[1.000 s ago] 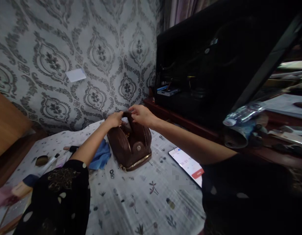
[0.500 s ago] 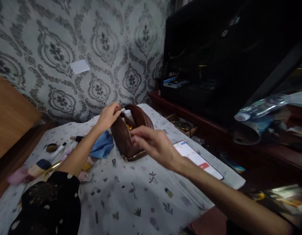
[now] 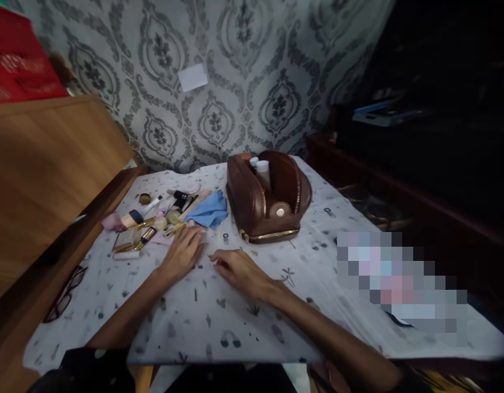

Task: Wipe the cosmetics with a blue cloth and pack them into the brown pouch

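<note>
Left hand [image 3: 181, 254] spread, right hand [image 3: 244, 274] loosely curled (fingers seemingly empty, though blurred); bag [image 3: 247, 201] looks soft, best held by its sides.

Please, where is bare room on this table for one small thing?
Bare tablecloth shows between the brown bag and the right forearm, between the glasses and the left forearm, and between both forearms. It is crowded left of the bag, where makeup and a blue cloth lie, with the left hand close by.

You can read nothing here: the pale lettering [image 3: 25, 64] on the bright red, flat-sided package [image 3: 10, 35] is blurred.
</note>
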Demonstrator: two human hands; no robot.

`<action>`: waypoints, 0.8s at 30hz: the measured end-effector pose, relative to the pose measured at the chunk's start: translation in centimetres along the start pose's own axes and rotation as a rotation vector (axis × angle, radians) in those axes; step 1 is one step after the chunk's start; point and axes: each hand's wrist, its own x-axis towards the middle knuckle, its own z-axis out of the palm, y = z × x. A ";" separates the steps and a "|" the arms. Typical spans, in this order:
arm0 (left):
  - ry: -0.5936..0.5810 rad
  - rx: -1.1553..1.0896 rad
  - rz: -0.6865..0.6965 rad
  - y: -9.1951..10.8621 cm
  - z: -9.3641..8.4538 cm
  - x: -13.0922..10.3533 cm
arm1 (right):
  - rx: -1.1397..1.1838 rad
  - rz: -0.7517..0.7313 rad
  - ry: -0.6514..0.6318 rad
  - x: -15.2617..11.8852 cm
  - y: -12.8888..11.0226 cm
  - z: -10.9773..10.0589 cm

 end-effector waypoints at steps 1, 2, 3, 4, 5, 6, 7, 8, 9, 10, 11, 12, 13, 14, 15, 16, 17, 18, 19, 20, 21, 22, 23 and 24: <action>0.024 0.003 -0.035 -0.6 -0.3 -0.6 | 0.002 0.016 -0.017 0.7 -0.2 0.2; 0.053 0.005 -0.078 -1.3 -0.6 -1.1 | 0.012 0.028 -0.028 1.5 -0.4 0.5; 0.086 0.011 -0.131 -2.2 -1.0 -1.5 | 0.024 0.040 -0.027 2.3 -0.6 0.7; 0.123 0.018 -0.196 -3.1 -1.2 -1.9 | 0.038 0.050 -0.017 3.1 -0.7 0.9; 0.164 0.025 -0.265 -4.1 -1.5 -2.2 | 0.051 0.057 -0.002 4.0 -0.9 1.2; 0.209 0.031 -0.338 -5.0 -1.6 -2.6 | 0.061 0.060 0.014 4.9 -0.9 1.5; 0.253 0.034 -0.407 -6.0 -1.6 -3.0 | 0.072 0.063 0.027 5.8 -0.9 1.9; 0.288 0.034 -0.465 -6.9 -1.6 -3.4 | 0.088 0.063 0.043 6.5 -0.7 2.4; 0.310 0.033 -0.513 -7.7 -1.4 -3.9 | 0.112 0.065 0.065 7.2 -0.5 2.9; 0.314 0.034 -0.547 -8.4 -1.2 -4.3 | 0.142 0.067 0.098 7.7 -0.1 3.4; 0.298 0.035 -0.569 -8.9 -0.9 -4.6 | 0.171 0.066 0.147 8.1 0.3 3.8; 0.272 0.037 -0.581 -9.3 -0.6 -4.9 | 0.195 0.056 0.203 8.3 0.8 4.2; 0.242 0.037 -0.588 -9.6 -0.3 -5.1 | 0.211 0.038 0.257 8.3 1.3 4.6; 0.213 0.036 -0.597 -9.7 -0.1 -5.3 | 0.221 0.015 0.296 8.3 1.8 4.9; 0.189 0.031 -0.608 -9.8 0.1 -5.4 | 0.225 -0.008 0.317 8.1 2.2 5.1; 0.174 0.025 -0.620 -9.8 0.3 -5.4 | 0.225 -0.029 0.325 8.0 2.6 5.3; 0.166 0.018 -0.632 -9.7 0.3 -5.3 | 0.220 -0.045 0.328 7.8 3.0 5.4; 0.160 0.010 -0.641 -9.7 0.3 -5.3 | 0.207 -0.056 0.333 7.7 3.2 5.6; 0.156 0.000 -0.644 -9.7 0.3 -5.2 | 0.187 -0.067 0.344 7.5 3.5 5.7; 0.155 -0.012 -0.641 -9.6 0.2 -5.2 | 0.164 -0.080 0.358 7.5 3.7 5.9; 0.156 -0.025 -0.636 -9.6 0.0 -5.1 | 0.141 -0.091 0.373 7.5 3.9 6.1; 0.157 -0.038 -0.632 -9.6 -0.1 -5.0 | 0.122 -0.099 0.385 7.5 4.0 6.2; 0.158 -0.051 -0.627 -9.6 -0.3 -4.9 | 0.109 -0.104 0.392 7.5 4.2 6.4; 0.158 -0.062 -0.622 -9.5 -0.4 -4.9 | 0.097 -0.107 0.393 7.5 4.3 6.5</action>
